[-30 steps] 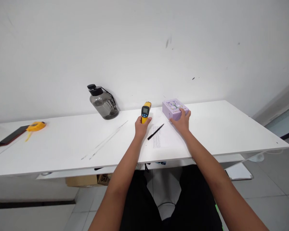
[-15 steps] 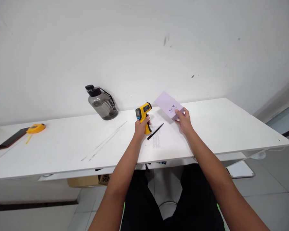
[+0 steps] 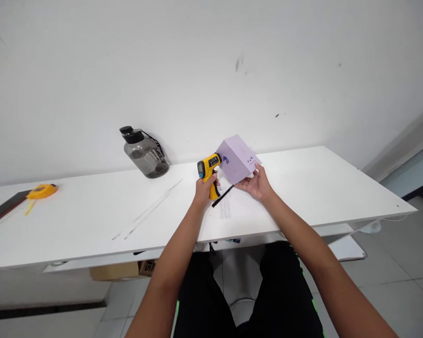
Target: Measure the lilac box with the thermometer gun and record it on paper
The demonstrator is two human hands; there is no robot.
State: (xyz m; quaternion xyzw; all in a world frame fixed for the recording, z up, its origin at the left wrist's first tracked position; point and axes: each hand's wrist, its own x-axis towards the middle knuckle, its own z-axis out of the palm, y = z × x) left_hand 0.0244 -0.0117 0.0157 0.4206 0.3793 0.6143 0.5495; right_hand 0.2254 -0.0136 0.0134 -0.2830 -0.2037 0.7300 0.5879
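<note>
Box up in the air, yellow gun pointing at it.

Half a second ago my right hand was just lifting the purple box near the tabletop; now the box is tipped up, off the tabletop, right beside the nose of the yellow temperature gun. My right fingers are curled under the box and hold it. My left hand is closed tight around the gun's handle. The gun and the box have come close together, so I think I am ready to check the box. The black pen lies on the paper just under the box. The gray water bottle stands to the left of the box, by the wall.
</note>
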